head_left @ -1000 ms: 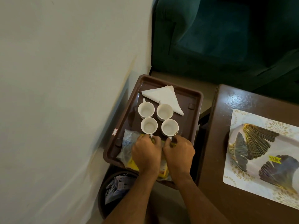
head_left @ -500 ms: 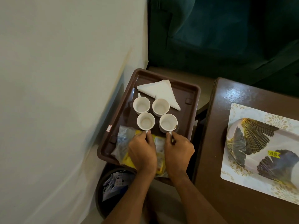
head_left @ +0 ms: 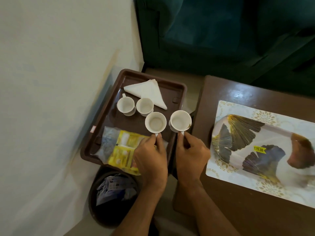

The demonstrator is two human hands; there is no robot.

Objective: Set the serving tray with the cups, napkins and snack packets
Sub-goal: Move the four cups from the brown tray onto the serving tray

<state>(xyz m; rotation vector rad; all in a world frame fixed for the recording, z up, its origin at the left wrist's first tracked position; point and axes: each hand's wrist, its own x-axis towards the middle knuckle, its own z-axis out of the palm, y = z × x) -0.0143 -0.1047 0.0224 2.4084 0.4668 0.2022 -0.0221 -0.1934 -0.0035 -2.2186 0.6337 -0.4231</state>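
A brown serving tray [head_left: 177, 90] holds a folded white napkin [head_left: 146, 92], two white cups [head_left: 125, 105] [head_left: 144, 106] and yellow snack packets [head_left: 124, 150] beside a clear packet [head_left: 109, 142]. My left hand [head_left: 150, 159] pinches the handle of a third white cup [head_left: 155, 122], lifted above the tray. My right hand [head_left: 190, 154] pinches the handle of a fourth white cup [head_left: 180, 120], raised over the tray's right rim.
A dark wooden table [head_left: 238, 210] at right carries a white tray with gold and dark leaf patterns [head_left: 255, 147]. A dark bin [head_left: 109, 198] with wrappers sits below the brown tray. A white wall stands left, a green sofa [head_left: 221, 31] behind.
Both hands took hold of the two near cups by their handles and lifted them off the tray, shifting right.
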